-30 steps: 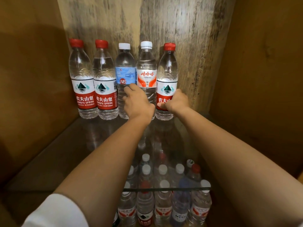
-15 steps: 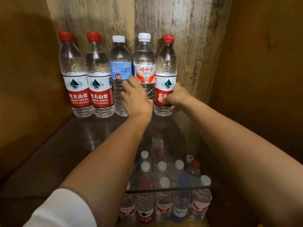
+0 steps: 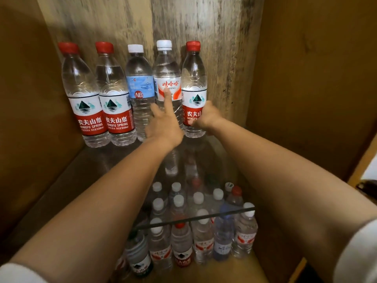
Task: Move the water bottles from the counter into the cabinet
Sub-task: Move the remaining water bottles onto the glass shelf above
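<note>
Several water bottles stand in a row at the back of the cabinet's glass shelf (image 3: 61, 186). My left hand (image 3: 163, 121) has its fingers apart, with the forefinger resting on the label of the white-capped bottle with the orange label (image 3: 167, 78). My right hand (image 3: 206, 117) is wrapped around the lower part of the rightmost red-capped bottle (image 3: 193, 78), which stands upright on the shelf. To the left stand a blue-label bottle (image 3: 138, 86) and two red-capped bottles (image 3: 81, 92) (image 3: 113, 92).
Wooden cabinet walls close in at the left (image 3: 24, 99) and right (image 3: 306, 78), with a weathered back panel (image 3: 214, 27). Under the glass shelf, several more bottles (image 3: 202, 231) stand packed on the lower level. The shelf's front edge (image 3: 195, 218) runs across below my arms.
My left hand has let go of the white-capped bottle and spread its fingers, leaving the forefinger on its label. My right hand keeps its hold on the rightmost bottle.
</note>
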`<state>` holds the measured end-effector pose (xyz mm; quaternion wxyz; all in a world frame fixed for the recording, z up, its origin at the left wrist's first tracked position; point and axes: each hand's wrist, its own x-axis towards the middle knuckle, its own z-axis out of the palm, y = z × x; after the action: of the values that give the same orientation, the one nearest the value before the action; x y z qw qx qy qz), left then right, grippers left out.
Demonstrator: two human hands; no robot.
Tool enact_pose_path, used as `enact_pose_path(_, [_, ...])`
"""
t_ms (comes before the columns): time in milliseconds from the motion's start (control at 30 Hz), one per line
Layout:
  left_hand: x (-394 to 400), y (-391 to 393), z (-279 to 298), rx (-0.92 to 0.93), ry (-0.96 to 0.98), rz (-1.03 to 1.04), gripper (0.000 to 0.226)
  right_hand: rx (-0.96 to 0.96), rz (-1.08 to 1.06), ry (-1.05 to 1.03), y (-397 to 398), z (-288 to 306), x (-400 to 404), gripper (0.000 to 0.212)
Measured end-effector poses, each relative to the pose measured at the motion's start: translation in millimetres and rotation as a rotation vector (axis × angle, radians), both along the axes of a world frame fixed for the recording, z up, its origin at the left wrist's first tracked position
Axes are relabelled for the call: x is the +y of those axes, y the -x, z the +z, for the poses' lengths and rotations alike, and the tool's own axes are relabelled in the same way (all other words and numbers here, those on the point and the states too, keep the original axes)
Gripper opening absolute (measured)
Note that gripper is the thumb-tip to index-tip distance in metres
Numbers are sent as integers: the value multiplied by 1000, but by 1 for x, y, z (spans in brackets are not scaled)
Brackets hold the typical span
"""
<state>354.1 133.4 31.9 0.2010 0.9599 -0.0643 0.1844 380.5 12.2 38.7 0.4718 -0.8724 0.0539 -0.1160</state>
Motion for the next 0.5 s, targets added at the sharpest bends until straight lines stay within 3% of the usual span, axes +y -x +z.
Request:
enact_pose_path(100, [11, 15, 10, 135, -27, -74, 102, 118, 177, 4, 22, -4, -3, 83])
enact_pose_path(167, [13, 28, 14, 129, 12, -101, 95, 73, 275, 28, 48, -4, -6, 68])
enact_pose_path(267, [3, 56, 15, 34, 219, -249, 94, -16, 278, 182, 96, 6, -8, 46])
enact_pose_path(400, [-16, 110, 6, -187, 237, -423, 47, -120, 166, 295, 161, -3, -35, 26])
enact_pose_path(500, [-22, 154, -10, -207, 228, -525, 18, -161, 186, 235, 219, -16, -64, 21])
